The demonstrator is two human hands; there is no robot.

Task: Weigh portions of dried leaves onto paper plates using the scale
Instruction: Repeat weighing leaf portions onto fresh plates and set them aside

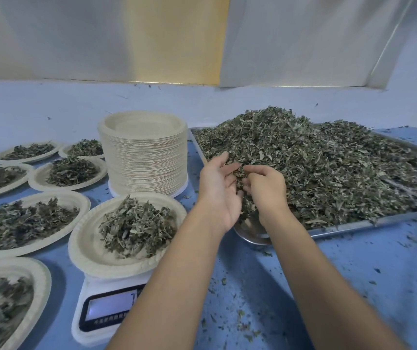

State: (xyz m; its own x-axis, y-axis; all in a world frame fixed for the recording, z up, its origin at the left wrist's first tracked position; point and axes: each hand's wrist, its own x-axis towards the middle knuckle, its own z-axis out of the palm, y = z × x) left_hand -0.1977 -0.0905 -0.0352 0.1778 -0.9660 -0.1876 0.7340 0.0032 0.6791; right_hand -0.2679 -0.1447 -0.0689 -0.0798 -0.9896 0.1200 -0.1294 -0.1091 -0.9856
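On the scale (106, 306) we read only what looks like a "1". Our left forearm hides the rest, and the print under the display is too blurred to read. The lower-left plate (39, 276) is cut off by the frame edge. At centre our left hand (218, 190) is released, palm cupped against the leaves (315, 173) heaped on the tray (353, 227). Our right hand (265, 190) curls its fingers (250, 170) into the heap, grasping leaves. The plate (83, 248) on the scale carries a portion.
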